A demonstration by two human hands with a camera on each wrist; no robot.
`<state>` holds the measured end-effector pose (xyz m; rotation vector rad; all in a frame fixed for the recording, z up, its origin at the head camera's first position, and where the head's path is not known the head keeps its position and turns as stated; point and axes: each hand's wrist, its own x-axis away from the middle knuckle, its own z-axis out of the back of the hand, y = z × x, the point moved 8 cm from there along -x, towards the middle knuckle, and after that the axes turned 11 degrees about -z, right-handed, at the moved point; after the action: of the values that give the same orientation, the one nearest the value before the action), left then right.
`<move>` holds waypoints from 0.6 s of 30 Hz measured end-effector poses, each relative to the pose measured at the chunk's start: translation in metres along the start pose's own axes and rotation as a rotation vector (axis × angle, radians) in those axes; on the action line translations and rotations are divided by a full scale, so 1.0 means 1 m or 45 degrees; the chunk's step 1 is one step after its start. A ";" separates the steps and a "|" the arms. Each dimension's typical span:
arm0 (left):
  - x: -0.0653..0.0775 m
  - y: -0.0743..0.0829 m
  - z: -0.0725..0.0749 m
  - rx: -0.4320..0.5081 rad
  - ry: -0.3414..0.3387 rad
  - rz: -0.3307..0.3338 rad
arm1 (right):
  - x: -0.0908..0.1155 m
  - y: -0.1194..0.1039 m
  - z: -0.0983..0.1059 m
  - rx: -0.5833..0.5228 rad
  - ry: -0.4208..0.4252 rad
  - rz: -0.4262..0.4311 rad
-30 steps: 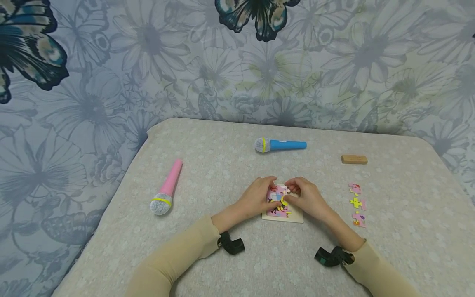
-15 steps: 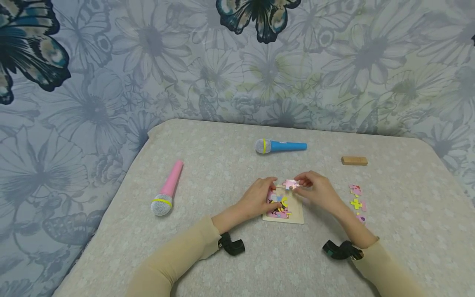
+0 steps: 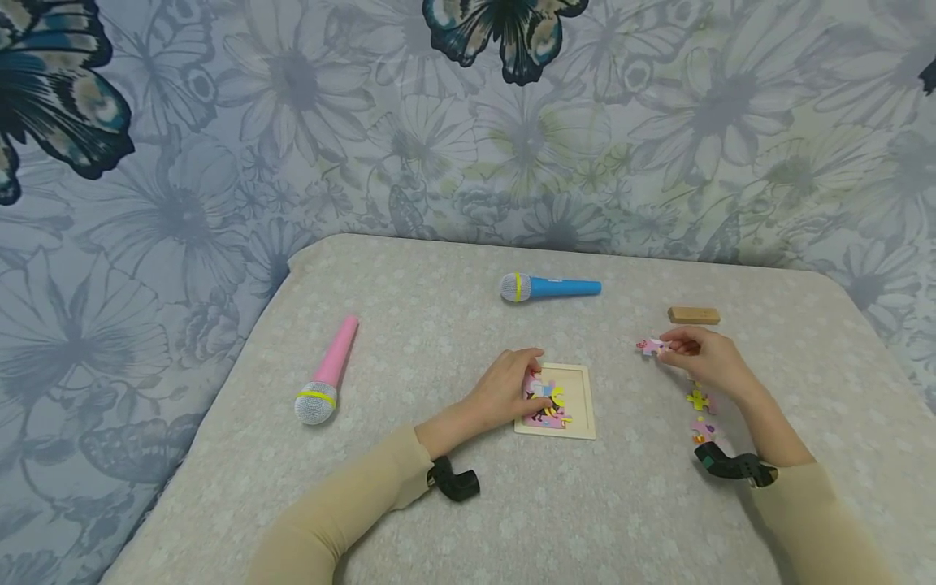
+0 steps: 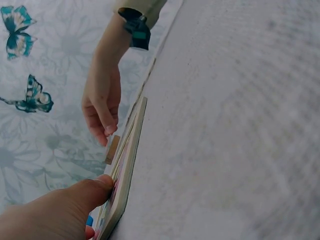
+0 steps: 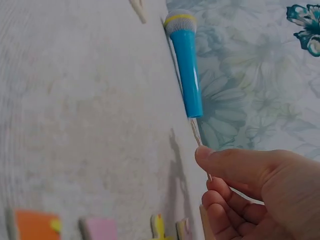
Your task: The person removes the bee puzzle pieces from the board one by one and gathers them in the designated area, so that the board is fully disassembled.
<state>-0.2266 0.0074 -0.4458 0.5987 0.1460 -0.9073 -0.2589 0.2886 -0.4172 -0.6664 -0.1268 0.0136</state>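
In the head view, a pale wooden jigsaw board [image 3: 580,406] lies on the table with pink and yellow bee-picture pieces [image 3: 544,414] in its left part; its right part shows bare wood. My left hand [image 3: 500,390] holds the board at its left side, thumb over the pieces, as the thumb [image 4: 95,192] in the left wrist view also shows. To the right, my right hand [image 3: 709,361] pinches a pink puzzle piece [image 3: 649,348] above the table. The right wrist view shows this piece [image 5: 196,132] edge-on between thumb and fingers.
A yellow puzzle piece [image 3: 698,398] and a pink puzzle piece [image 3: 704,429] lie below my right hand. Behind it is a wooden block [image 3: 694,315]. A blue toy microphone [image 3: 559,288] lies at the back, a pink one [image 3: 336,353] at the left.
My right hand has lifted a joined pink section from the board's upper part and carried it right, towards the loose pieces. The left hand stays at the board.
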 end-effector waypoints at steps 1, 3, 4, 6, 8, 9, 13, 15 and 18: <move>0.000 0.000 0.000 0.001 0.002 -0.001 | -0.001 0.003 0.000 0.016 -0.004 -0.008; 0.000 -0.001 0.000 0.003 0.003 -0.001 | -0.004 0.007 -0.001 0.034 -0.021 -0.020; 0.001 -0.001 0.000 0.004 0.001 0.001 | -0.005 0.008 -0.002 0.047 -0.027 -0.021; 0.001 -0.001 -0.001 0.012 -0.002 0.006 | -0.006 0.010 -0.004 0.063 -0.042 -0.026; 0.001 -0.001 -0.001 0.017 -0.006 0.011 | -0.007 0.009 -0.006 0.080 -0.061 -0.019; 0.001 -0.001 -0.001 0.020 -0.008 0.013 | -0.008 0.009 -0.007 0.093 -0.068 -0.013; 0.001 -0.001 0.000 0.018 -0.012 0.017 | -0.008 0.006 -0.009 0.110 -0.089 0.014; 0.001 0.000 0.000 0.015 -0.011 0.009 | -0.007 0.001 -0.008 0.111 -0.079 0.039; 0.001 0.001 0.001 0.005 -0.009 -0.004 | -0.001 -0.016 -0.009 0.083 -0.057 0.087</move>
<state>-0.2253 0.0071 -0.4445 0.5992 0.1390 -0.9124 -0.2589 0.2706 -0.4142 -0.6056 -0.1460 0.0978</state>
